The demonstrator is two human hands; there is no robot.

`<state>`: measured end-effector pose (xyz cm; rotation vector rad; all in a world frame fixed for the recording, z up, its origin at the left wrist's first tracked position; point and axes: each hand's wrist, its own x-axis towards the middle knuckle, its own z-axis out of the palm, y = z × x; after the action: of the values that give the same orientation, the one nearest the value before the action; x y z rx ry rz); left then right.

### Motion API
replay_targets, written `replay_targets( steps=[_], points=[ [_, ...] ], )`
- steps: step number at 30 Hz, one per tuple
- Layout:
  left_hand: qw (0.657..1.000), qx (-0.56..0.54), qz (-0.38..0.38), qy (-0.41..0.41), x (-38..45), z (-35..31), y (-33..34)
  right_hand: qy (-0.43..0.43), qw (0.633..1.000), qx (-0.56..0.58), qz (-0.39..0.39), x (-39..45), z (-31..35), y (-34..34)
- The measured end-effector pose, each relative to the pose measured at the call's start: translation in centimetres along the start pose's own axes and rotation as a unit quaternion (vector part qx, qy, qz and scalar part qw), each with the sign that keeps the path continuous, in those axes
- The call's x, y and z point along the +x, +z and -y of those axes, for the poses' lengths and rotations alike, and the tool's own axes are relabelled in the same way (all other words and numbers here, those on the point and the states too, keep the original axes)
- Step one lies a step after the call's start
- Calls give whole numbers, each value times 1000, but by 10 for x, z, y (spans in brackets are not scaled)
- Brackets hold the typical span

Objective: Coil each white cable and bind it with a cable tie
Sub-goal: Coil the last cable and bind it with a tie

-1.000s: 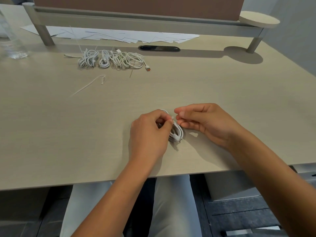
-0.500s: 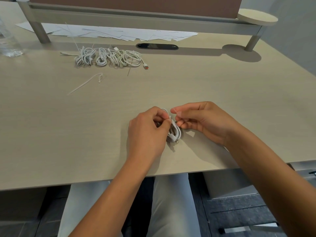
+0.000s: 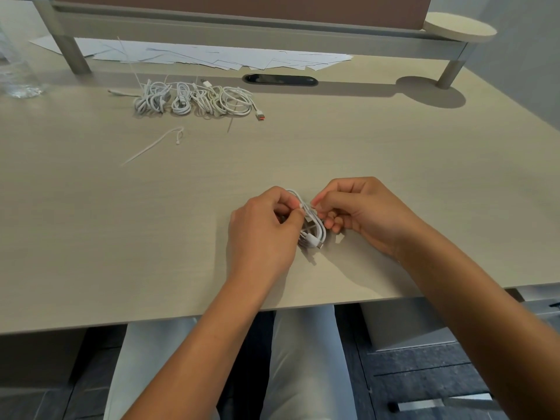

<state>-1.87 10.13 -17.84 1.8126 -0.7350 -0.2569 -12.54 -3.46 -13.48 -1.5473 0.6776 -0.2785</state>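
Fingers (image 3: pixel 292 204) around glossy coiled cable (image 3: pixel 313 230)

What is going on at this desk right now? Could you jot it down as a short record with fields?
Setting: a person seated at a pale desk
Left hand: grips the coiled white cable
Right hand: fingers pinch at the top of the same coil
Tie on this coil: too small to tell
Cable pile: coiled cables lying far left
Loose cable tie: lies alone in front of the pile
Also there: papers, water bottle
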Motion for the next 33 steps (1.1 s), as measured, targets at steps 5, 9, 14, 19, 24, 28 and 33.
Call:
replay_targets(
  steps=[5,9,14,19,24,28,33],
  points=[
    [1000,-2,8,4,0,0,0,-6,1000,-30,4,1,2,1],
    [1000,0,9,8,0,1,0,-8,999,-38,8,1,2,1],
    [1000,4,8,12,0,1,1,-10,999,-46,10,2,1,1],
    [1000,14,2,14,-1,-1,1,-13,998,-55,7,3,0,1],
    [1000,18,1,14,-1,-3,1,-16,999,-51,9,4,0,0],
    [999,31,2,21,-3,-4,1,-15,998,-56,10,4,0,0],
    [998,48,2,31,-5,-6,1,-11,998,-57,8,4,0,0]
  ],
)
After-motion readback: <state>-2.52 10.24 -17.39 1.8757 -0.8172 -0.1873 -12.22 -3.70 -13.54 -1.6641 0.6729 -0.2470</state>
